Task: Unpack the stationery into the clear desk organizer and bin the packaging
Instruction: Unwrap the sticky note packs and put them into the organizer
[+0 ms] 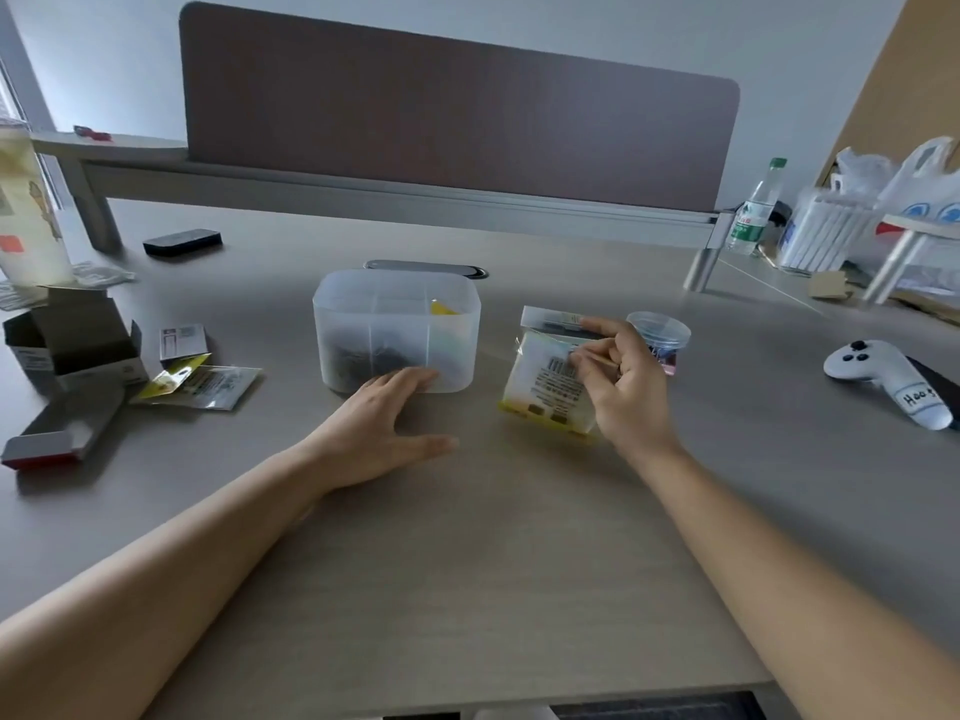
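The clear desk organizer (397, 324) stands mid-desk, with dark items and something yellow inside its compartments. My left hand (382, 423) lies flat on the desk, fingers straight, fingertips touching the organizer's front wall. To the right, my right hand (621, 376) pinches a clear plastic packet (548, 381) with a barcode and a yellow bottom edge, holding it upright above the desk. A small clear lidded tub (660, 332) with coloured bits inside sits just behind that hand.
At the left lie an opened grey cardboard box (72, 340), a flattened box with a red end (57, 433), an empty yellow-and-clear packet (200, 384) and a small card (182, 343). A white game controller (888, 379) sits far right. A black block (182, 242) lies at the back left.
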Available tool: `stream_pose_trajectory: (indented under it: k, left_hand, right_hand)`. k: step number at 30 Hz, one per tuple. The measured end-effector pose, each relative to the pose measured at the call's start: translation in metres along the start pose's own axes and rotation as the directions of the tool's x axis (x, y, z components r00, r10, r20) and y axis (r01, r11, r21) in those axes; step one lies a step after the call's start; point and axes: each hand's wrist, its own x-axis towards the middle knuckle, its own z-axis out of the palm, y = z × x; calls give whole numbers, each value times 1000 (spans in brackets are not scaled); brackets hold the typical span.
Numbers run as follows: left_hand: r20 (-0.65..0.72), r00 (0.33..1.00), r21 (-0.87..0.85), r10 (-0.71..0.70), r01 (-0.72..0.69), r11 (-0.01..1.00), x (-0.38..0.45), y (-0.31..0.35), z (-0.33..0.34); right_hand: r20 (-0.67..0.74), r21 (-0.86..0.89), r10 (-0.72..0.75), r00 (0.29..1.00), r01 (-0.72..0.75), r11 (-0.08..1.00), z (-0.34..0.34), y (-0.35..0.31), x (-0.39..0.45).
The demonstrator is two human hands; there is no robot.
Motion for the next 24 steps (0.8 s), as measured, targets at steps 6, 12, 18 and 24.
stream_pose_trajectory:
  k: [6, 12, 18, 24]
  left_hand:
    - [-2, 994, -613, -111, 86, 786, -1, 17, 2]
    - [-47, 970, -758, -239, 121, 641, 2, 14, -7]
    - [-144, 906, -898, -399, 50, 437, 0, 2, -21]
    - [-123, 916, -901, -382, 58, 430, -2, 0, -21]
  right_hand:
    - [153, 245, 120, 981, -156, 957, 25, -24, -8]
    - [240, 292, 221, 945, -287, 912, 57, -32, -7]
    - [475, 91, 211, 854, -286, 954, 65, -36, -3]
    - [494, 178, 260, 829, -390, 904, 80, -40, -3]
